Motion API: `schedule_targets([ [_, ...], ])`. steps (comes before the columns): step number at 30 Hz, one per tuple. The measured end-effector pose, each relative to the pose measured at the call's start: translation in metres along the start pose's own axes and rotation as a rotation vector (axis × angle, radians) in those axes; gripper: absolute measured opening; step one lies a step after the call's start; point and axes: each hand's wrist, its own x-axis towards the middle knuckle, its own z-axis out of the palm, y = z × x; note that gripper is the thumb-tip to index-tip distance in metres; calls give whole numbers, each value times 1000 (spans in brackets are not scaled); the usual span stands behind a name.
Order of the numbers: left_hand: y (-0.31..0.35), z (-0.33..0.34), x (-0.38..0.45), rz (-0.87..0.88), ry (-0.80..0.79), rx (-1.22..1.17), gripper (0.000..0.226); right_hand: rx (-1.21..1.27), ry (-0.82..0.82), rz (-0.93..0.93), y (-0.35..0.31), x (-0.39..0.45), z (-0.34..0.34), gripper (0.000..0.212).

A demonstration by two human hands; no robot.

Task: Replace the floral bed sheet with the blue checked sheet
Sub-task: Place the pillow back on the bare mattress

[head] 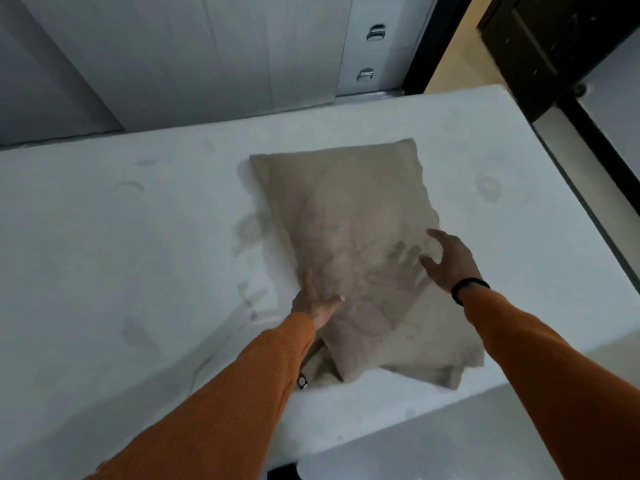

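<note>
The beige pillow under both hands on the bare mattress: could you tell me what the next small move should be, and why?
Probably lift the beige pillow off the mattress. The left hand rests flat on its near edge, the right hand hovers open above it, and no blue checked sheet is in view, so the bed likely needs clearing first.

The rectangular beige fabric pillow (346,237) is showing a faint pinkish print. The bare white mattress (121,254) is showing grey smudges. Ribbed orange knit sleeves (225,393) and a black wristband (465,289) are showing.
</note>
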Motion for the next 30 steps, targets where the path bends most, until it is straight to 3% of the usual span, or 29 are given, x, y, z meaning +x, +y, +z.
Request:
schedule_targets([
  [3, -16, -7, -15, 80, -10, 62, 78, -1, -43, -179, -31, -24, 35, 53],
  [7, -46, -38, -37, 94, 84, 51, 51, 55, -148, -223, -78, -62, 88, 45],
  [15, -175, -114, -107, -33, 390, -152, 45, 139, -293, -489, -178, -176, 200, 29],
  [22, -347, -167, -227, -138, 604, -408, 47, 113, -547, -606, -256, -334, 300, 27],
  [30, -591, -180, -416, -350, 885, -765, 42, -71, -783, -758, -317, -566, 414, 24],
])
